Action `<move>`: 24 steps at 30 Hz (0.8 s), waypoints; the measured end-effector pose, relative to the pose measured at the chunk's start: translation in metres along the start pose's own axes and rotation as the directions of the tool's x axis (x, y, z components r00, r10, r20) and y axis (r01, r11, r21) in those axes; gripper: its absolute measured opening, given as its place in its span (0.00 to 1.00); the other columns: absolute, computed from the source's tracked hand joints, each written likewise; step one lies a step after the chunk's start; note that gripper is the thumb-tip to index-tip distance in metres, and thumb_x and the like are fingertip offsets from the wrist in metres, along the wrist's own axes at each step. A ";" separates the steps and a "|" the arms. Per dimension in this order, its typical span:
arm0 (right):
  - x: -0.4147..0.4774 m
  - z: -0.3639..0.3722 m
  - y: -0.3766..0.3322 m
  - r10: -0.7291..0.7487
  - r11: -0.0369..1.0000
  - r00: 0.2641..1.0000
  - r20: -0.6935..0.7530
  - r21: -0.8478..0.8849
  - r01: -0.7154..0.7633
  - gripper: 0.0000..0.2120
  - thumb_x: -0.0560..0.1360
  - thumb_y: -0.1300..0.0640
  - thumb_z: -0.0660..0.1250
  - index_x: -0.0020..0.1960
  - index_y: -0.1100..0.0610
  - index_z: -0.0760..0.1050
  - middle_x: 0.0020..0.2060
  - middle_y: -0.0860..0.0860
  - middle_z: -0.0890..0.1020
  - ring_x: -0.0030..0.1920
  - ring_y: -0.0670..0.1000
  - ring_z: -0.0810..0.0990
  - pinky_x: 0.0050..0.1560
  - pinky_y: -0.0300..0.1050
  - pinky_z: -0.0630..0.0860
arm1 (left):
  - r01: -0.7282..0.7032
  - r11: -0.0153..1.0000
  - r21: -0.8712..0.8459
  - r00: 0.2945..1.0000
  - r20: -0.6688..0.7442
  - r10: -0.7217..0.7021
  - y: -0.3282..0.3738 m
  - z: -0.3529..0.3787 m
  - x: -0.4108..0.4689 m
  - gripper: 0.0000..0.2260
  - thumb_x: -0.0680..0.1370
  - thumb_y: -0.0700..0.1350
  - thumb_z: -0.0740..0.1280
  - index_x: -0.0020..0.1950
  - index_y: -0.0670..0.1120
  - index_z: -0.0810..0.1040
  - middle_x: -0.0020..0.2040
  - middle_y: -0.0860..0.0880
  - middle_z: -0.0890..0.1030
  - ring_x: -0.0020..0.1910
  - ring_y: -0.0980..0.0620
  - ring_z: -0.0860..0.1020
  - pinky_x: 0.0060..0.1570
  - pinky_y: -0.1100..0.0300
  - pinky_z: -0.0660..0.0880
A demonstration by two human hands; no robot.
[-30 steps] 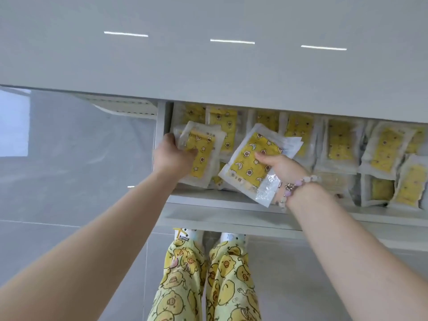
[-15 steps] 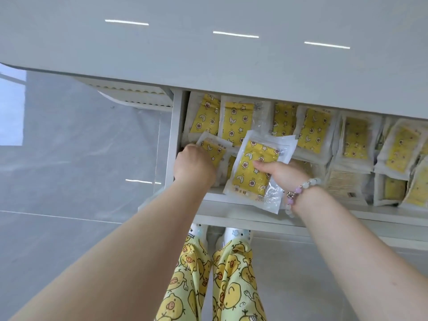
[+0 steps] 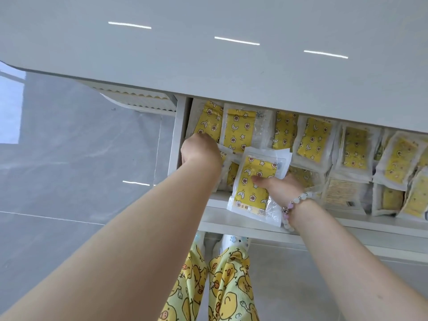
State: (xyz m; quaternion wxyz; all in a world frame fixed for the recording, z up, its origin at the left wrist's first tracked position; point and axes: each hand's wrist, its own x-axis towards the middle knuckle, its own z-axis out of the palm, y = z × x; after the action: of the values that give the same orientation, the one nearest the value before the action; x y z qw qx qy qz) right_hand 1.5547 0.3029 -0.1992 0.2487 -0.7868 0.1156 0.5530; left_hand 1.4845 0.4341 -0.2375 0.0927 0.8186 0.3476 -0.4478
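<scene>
An open white drawer (image 3: 243,222) under a white tabletop (image 3: 208,54) holds several clear packets with yellow star-and-moon print. My right hand (image 3: 281,185), a bead bracelet on its wrist, grips one such packet (image 3: 251,186) with the thumb across its front, its lower edge over the drawer's front rim. My left hand (image 3: 199,150) reaches into the drawer's left end, fingers curled down onto a packet (image 3: 228,172) that it mostly hides. Whether those fingers grip it I cannot tell.
More yellow packets (image 3: 312,140) stand in rows toward the right, with a pale printed packet (image 3: 342,195) among them. A corrugated white panel (image 3: 139,100) shows under the tabletop at left. Grey tiled floor (image 3: 58,181) lies below, and my legs (image 3: 222,281) in duck-print trousers.
Both hands have moved deeper into the drawer. The left hand pushed its packet down into the left end, and the right hand turned its packet more upright and lowered it.
</scene>
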 end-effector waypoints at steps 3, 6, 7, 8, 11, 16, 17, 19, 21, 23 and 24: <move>-0.001 0.001 0.000 0.012 1.000 1.000 0.006 0.010 -0.012 0.05 0.75 0.56 0.69 0.49 0.55 0.75 0.38 0.48 0.77 0.32 0.42 0.73 0.21 0.34 0.67 | -0.042 0.999 0.031 0.999 -0.001 0.042 0.004 -0.001 -0.001 0.12 0.76 0.33 0.61 0.59 0.38 0.74 0.54 0.45 0.78 0.51 0.46 0.80 0.24 0.62 0.67; 0.001 0.001 0.000 0.015 1.000 1.000 -0.005 -0.017 -0.015 0.07 0.74 0.55 0.69 0.51 0.55 0.75 0.36 0.47 0.77 0.32 0.44 0.72 0.21 0.35 0.65 | -0.063 0.998 -0.007 0.998 -0.010 0.063 0.003 0.000 -0.007 0.11 0.77 0.32 0.60 0.57 0.40 0.75 0.49 0.46 0.77 0.46 0.48 0.77 0.24 0.63 0.64; 0.001 0.001 0.001 0.011 1.000 1.000 0.000 -0.016 -0.011 0.07 0.74 0.55 0.69 0.50 0.55 0.75 0.37 0.47 0.77 0.33 0.43 0.73 0.23 0.36 0.65 | -0.065 0.997 -0.053 0.998 -0.020 0.064 0.000 0.000 -0.009 0.11 0.77 0.33 0.60 0.57 0.40 0.75 0.47 0.47 0.76 0.44 0.49 0.74 0.28 0.64 0.66; 0.002 0.001 0.001 0.007 1.000 1.000 -0.003 -0.013 -0.007 0.07 0.74 0.55 0.69 0.50 0.55 0.75 0.38 0.47 0.78 0.33 0.43 0.73 0.25 0.36 0.65 | -0.073 0.990 -0.117 0.997 -0.037 0.069 -0.002 0.000 -0.011 0.10 0.78 0.34 0.60 0.57 0.40 0.75 0.44 0.47 0.74 0.42 0.50 0.72 0.32 0.63 0.69; -0.001 0.000 0.000 0.005 0.999 1.000 -0.005 0.032 -0.004 0.06 0.73 0.55 0.70 0.47 0.55 0.75 0.37 0.47 0.77 0.34 0.44 0.73 0.20 0.34 0.66 | -0.174 0.886 -0.430 0.980 -0.165 0.113 -0.012 0.002 -0.019 0.11 0.81 0.46 0.59 0.45 0.41 0.77 0.33 0.49 0.72 0.37 0.49 0.73 0.34 0.58 0.70; -0.006 -0.001 -0.006 -0.022 0.987 0.999 0.035 0.157 0.017 0.08 0.73 0.52 0.70 0.38 0.53 0.73 0.34 0.44 0.73 0.22 0.41 0.73 0.13 0.30 0.60 | -0.106 0.242 -0.965 0.994 -0.094 0.058 -0.025 0.004 -0.039 0.12 0.77 0.54 0.65 0.54 0.48 0.78 0.47 0.51 0.82 0.50 0.52 0.80 0.55 0.53 0.77; -0.007 0.000 -0.008 -0.013 0.985 0.998 0.061 0.170 0.002 0.08 0.72 0.50 0.70 0.43 0.53 0.75 0.37 0.46 0.73 0.23 0.41 0.73 0.14 0.30 0.62 | -0.043 0.202 -0.978 0.988 -0.011 0.157 -0.025 0.006 -0.042 0.15 0.75 0.53 0.68 0.57 0.47 0.77 0.49 0.52 0.82 0.52 0.52 0.80 0.57 0.53 0.76; -0.004 0.004 -0.008 0.013 0.980 0.995 0.099 0.198 -0.032 0.18 0.71 0.45 0.70 0.57 0.52 0.75 0.46 0.49 0.72 0.35 0.45 0.74 0.30 0.33 0.75 | 0.031 0.135 -0.990 0.956 0.069 0.286 -0.022 0.010 -0.047 0.11 0.74 0.48 0.71 0.55 0.47 0.78 0.49 0.53 0.82 0.50 0.53 0.81 0.56 0.54 0.77; -0.004 0.009 -0.010 0.001 0.966 0.996 0.092 0.256 -0.025 0.17 0.69 0.45 0.71 0.55 0.51 0.78 0.53 0.47 0.73 0.49 0.49 0.75 0.57 0.43 0.72 | -0.019 0.054 -0.998 0.970 -0.006 0.243 -0.016 0.014 -0.050 0.05 0.73 0.44 0.72 0.47 0.51 0.79 0.44 0.54 0.83 0.45 0.53 0.83 0.48 0.58 0.80; -0.005 0.011 -0.011 -0.012 0.948 0.995 0.099 0.319 -0.020 0.10 0.64 0.44 0.73 0.39 0.49 0.81 0.53 0.50 0.80 0.57 0.53 0.77 0.64 0.52 0.70 | -0.090 0.048 -0.995 0.986 -0.082 0.144 -0.010 0.018 -0.052 0.06 0.73 0.44 0.72 0.45 0.53 0.78 0.42 0.55 0.82 0.42 0.55 0.82 0.42 0.63 0.80; -0.005 0.011 -0.011 -0.008 0.945 0.995 0.099 0.325 -0.024 0.09 0.64 0.45 0.72 0.36 0.50 0.80 0.49 0.50 0.81 0.55 0.53 0.78 0.63 0.51 0.70 | -0.091 0.052 -0.994 0.989 -0.085 0.117 -0.007 0.021 -0.052 0.06 0.72 0.44 0.73 0.45 0.53 0.78 0.43 0.54 0.82 0.42 0.54 0.83 0.42 0.62 0.80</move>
State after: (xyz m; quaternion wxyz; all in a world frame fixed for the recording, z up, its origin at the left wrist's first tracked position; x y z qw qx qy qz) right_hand 1.5491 0.3175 -0.1951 0.3783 -0.7062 0.1961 0.5655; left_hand 1.4477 0.4044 -0.2072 0.6632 0.5508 0.4990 -0.0876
